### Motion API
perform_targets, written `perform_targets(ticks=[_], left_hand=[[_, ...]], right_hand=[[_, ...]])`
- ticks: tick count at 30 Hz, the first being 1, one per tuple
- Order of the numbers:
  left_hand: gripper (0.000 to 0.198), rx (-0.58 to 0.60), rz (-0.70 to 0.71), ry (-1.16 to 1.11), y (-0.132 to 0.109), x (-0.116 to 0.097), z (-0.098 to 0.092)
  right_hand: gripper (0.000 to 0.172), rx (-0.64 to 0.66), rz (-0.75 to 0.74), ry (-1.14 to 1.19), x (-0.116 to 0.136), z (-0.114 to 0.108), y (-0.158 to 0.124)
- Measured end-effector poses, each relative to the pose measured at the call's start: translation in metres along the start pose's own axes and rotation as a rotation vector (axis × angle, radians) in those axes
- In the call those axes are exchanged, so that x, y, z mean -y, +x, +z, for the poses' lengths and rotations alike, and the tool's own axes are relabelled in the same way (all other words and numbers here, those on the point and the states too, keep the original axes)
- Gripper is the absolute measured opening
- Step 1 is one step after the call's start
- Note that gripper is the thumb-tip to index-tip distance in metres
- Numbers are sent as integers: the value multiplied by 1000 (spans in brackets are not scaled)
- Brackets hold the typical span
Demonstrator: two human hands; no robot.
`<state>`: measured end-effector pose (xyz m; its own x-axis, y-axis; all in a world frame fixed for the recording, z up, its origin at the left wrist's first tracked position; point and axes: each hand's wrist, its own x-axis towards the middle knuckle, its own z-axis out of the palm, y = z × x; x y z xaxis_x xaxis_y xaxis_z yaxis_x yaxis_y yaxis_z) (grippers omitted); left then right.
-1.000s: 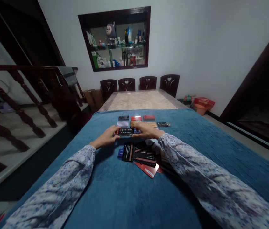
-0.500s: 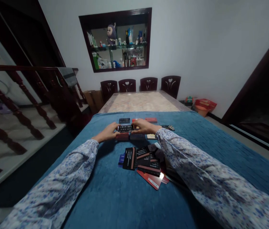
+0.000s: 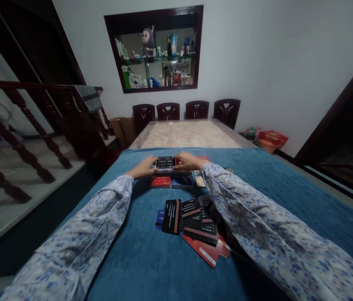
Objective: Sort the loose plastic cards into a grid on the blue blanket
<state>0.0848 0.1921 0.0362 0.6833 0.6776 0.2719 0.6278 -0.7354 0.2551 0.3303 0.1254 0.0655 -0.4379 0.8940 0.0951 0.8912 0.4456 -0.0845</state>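
Note:
A black card with white print (image 3: pixel 165 162) is held by its short sides over the back-left part of the rows of card stacks. My left hand (image 3: pixel 145 167) grips its left side, fingers closed. My right hand (image 3: pixel 187 162) pinches the right side and covers part of a stack behind. In front lie a red card stack (image 3: pixel 160 182), a dark blue card stack (image 3: pixel 182 181) and a pale yellow card stack (image 3: pixel 200 180). Closer to me, loose black cards (image 3: pixel 172 216) overlap red cards (image 3: pixel 204 249) and a blue card (image 3: pixel 160 218).
A blue cloth (image 3: pixel 126 251) covers the near part of the table; its far end shows a bare marble-like top (image 3: pixel 185 133). Several dark chairs (image 3: pixel 226 112) stand behind. A wooden railing (image 3: pixel 26 113) runs at the left, and a red bag-lined bin (image 3: pixel 272 140) is at the right.
Both hands have moved slightly away from me with the black card, from the middle row toward the back-left stack. More of the front red and blue stacks shows.

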Motion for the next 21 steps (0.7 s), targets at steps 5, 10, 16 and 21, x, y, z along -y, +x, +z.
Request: perform_targets(ticks=[5, 10, 16, 21], left_hand=[[38, 8, -23, 31, 13, 9, 2], [38, 18, -47, 37, 24, 15, 6], [37, 23, -111, 1, 35, 23, 11], [41, 26, -124, 16, 44, 32, 16]], right_hand=[[39, 19, 14, -3, -10, 2, 14], [40, 24, 46, -8, -18, 6, 25], [40, 44, 75, -2, -26, 11, 40], [43, 68, 107, 5, -30, 14, 51]])
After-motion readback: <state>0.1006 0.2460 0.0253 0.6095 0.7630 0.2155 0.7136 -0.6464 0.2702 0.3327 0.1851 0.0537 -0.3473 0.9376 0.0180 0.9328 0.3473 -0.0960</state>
